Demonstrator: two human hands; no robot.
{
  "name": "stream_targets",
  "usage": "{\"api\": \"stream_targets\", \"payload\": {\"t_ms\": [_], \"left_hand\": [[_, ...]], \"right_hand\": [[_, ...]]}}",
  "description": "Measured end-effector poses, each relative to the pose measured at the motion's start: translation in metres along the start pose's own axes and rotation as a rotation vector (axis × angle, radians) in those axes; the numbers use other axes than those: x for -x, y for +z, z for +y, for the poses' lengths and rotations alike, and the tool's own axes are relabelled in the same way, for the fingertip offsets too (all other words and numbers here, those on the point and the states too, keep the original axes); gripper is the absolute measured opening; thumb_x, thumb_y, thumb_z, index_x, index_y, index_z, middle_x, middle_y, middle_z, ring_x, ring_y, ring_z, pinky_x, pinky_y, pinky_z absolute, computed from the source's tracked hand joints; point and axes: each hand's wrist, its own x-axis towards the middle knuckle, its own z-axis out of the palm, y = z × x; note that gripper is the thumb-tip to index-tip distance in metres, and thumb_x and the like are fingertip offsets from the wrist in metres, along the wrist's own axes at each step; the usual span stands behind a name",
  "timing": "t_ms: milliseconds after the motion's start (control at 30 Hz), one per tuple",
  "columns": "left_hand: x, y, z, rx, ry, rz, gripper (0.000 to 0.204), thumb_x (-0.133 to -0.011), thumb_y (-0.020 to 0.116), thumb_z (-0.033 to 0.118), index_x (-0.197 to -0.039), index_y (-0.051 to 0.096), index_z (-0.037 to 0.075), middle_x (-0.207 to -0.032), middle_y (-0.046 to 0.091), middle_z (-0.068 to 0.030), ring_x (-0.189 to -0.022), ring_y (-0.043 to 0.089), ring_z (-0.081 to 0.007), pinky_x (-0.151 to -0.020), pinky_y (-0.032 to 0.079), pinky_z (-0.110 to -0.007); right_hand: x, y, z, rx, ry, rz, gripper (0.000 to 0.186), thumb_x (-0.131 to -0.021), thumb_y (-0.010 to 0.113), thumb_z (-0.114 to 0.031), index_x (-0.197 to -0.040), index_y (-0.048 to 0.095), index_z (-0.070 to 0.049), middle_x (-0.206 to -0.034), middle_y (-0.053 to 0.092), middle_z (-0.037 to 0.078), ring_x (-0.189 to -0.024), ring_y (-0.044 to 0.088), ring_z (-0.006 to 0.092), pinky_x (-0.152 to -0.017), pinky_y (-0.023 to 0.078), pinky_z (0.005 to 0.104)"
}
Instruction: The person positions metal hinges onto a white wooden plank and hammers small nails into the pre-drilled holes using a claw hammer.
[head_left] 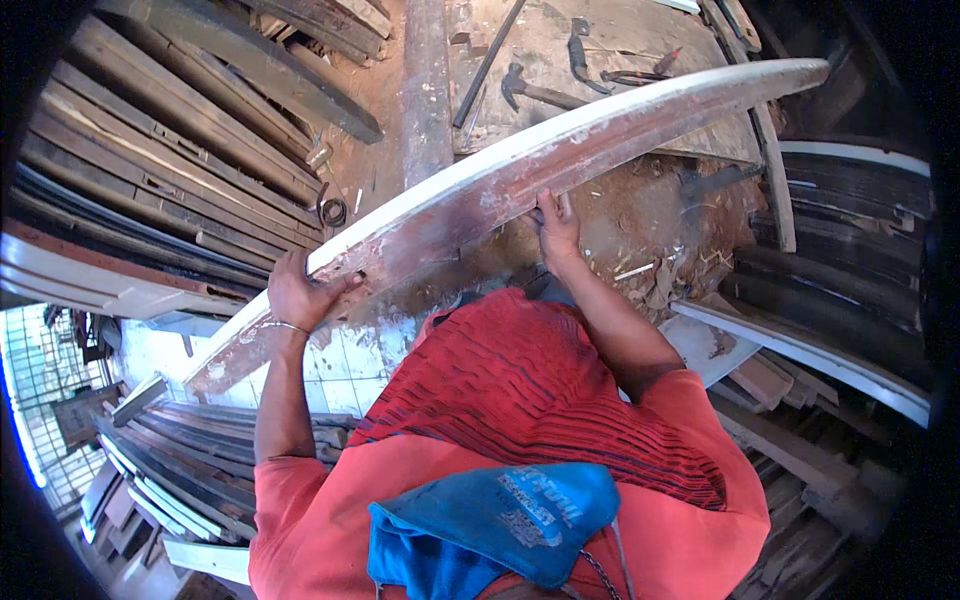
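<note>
A long board (pixel 440 225) with a white edge and a worn, reddish-brown face crosses diagonally in front of me, from lower left to upper right. My left hand (pixel 305 295) grips it toward the left end, thumb on the face and fingers at the white edge. My right hand (pixel 555 228) holds the lower edge near the middle. Just beyond the board, a claw hammer (pixel 545 95), a dark bent-headed tool (pixel 586 60), pliers-like tools (pixel 632 77) and a long dark rod (pixel 482 70) lie on a worn wooden surface (pixel 680 30).
Stacked timber (pixel 170 140) fills the upper left, with more boards (pixel 185 470) at lower left. Dark planks and a white-edged board (pixel 830 360) stand at the right. A dusty coil (pixel 330 205), wood scraps (pixel 660 280) and white floor tiles (pixel 340 355) are below. A grid opening (pixel 35 400) is at left.
</note>
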Motion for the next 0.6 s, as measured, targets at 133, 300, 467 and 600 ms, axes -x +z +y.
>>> {"api": "stream_targets", "payload": {"t_ms": [133,300,467,600], "left_hand": [[0.049,0.031,0.013,-0.048,-0.025,0.187,0.062,-0.05,0.095,0.045,-0.084,0.06,0.005,-0.082,0.057,-0.0121,-0.082,0.057,-0.0351,-0.073,0.046,-0.047],[0.08,0.076,0.024,-0.123,-0.046,0.279,0.056,-0.06,0.089,0.045,-0.09,0.06,0.008,-0.089,0.054,-0.0095,-0.086,0.055,-0.0319,-0.076,0.042,-0.043],[0.12,0.133,0.04,-0.162,-0.234,0.274,0.043,-0.071,0.082,0.034,-0.098,0.06,0.009,-0.1,0.056,-0.0126,-0.098,0.054,-0.0341,-0.087,0.04,-0.047],[0.121,0.13,0.046,-0.088,-0.335,0.207,0.049,-0.066,0.087,0.025,-0.104,0.06,0.01,-0.106,0.057,-0.0126,-0.104,0.054,-0.0353,-0.09,0.042,-0.049]], "right_hand": [[0.014,-0.019,-0.04,-0.05,0.089,0.144,0.078,-0.096,0.057,-0.056,-0.152,0.031,-0.008,-0.118,0.059,0.012,-0.108,0.059,0.0265,-0.094,0.047,0.0433],[-0.023,-0.035,-0.144,-0.156,0.079,0.283,0.068,-0.098,0.05,-0.062,-0.141,0.05,-0.009,-0.122,0.064,0.011,-0.117,0.059,0.0262,-0.106,0.043,0.0428],[-0.046,-0.08,-0.101,-0.06,0.211,0.178,0.051,-0.101,0.055,-0.051,-0.134,0.057,-0.012,-0.129,0.065,0.007,-0.118,0.061,0.0284,-0.105,0.047,0.0497],[-0.049,-0.083,-0.097,-0.122,0.275,0.159,0.052,-0.098,0.058,-0.053,-0.132,0.058,-0.013,-0.127,0.065,0.006,-0.117,0.062,0.0281,-0.102,0.048,0.0492]]}}
